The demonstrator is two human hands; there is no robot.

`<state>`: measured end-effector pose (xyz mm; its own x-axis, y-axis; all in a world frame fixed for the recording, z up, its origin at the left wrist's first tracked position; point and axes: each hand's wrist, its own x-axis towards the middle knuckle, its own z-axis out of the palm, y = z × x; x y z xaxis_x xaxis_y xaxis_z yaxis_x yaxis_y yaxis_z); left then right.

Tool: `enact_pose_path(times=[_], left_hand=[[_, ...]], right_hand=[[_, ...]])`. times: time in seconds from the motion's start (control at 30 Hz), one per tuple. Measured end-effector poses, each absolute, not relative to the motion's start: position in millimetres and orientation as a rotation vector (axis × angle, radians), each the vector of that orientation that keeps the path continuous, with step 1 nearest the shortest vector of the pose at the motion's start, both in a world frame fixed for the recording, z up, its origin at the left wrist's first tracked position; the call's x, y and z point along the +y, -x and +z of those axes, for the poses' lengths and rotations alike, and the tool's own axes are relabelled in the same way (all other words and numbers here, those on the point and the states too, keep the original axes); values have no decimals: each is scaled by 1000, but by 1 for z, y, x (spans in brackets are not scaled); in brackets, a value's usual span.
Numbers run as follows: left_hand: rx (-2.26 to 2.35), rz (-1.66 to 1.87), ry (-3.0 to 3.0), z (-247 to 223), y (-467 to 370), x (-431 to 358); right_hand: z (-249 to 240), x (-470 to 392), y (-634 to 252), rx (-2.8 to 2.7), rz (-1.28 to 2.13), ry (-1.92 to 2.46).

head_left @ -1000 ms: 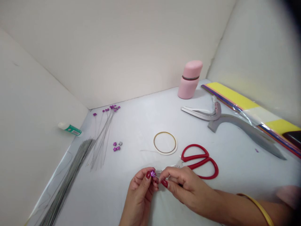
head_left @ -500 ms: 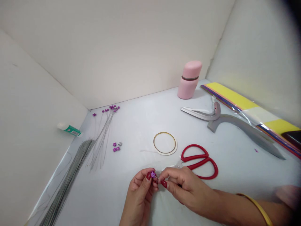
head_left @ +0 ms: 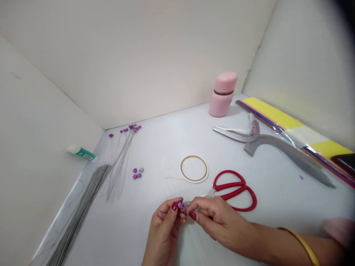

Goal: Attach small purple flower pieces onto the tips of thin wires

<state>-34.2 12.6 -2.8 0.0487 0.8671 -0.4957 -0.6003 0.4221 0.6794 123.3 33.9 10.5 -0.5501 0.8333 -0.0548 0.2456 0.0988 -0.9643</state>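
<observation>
Between the thumb and fingers of my left hand (head_left: 165, 229), a small purple paper star (head_left: 180, 205) is pinched. Close on its right, my right hand (head_left: 219, 218) has thumb and index finger pressed together on a thin strand by the star; whether it is wire or tape I cannot tell. The red-handled scissors (head_left: 235, 190) lie beside and partly behind my right hand. Just beyond my hands is a narrow tape roll (head_left: 207, 176) with a loose end pointing left. Several loose purple stars (head_left: 137, 176) and a silver bit (head_left: 141, 170) sit to the left.
Thin wires tipped with purple stars (head_left: 133, 127) lie at the back left, near a bundle of grey wires (head_left: 80, 210). A glue stick (head_left: 84, 153) is by the left wall. Farther right are a pink bottle (head_left: 222, 95), a grey curved tool (head_left: 288, 151) and packed paper strips (head_left: 280, 114).
My right fingertips have shifted very slightly beside the star, and the strand between them and the star shows less clearly. My left hand keeps its grip on the star.
</observation>
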Motion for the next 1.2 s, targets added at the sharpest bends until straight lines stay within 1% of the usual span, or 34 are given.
enact_pose_path(times=[0.3, 0.5, 0.83, 1.2], left_hand=[[1095, 1211, -308, -5, 29, 12], [1001, 1237, -277, -9, 26, 19], [1016, 1252, -302, -6, 27, 17], [1053, 1239, -309, -8, 27, 17]], right_hand=[[4, 30, -122, -1839, 1544, 1110], [-9, 31, -120, -1882, 1548, 1143], [-8, 29, -119, -1828, 1544, 1135], [-7, 32, -118, -1766, 1617, 1115]])
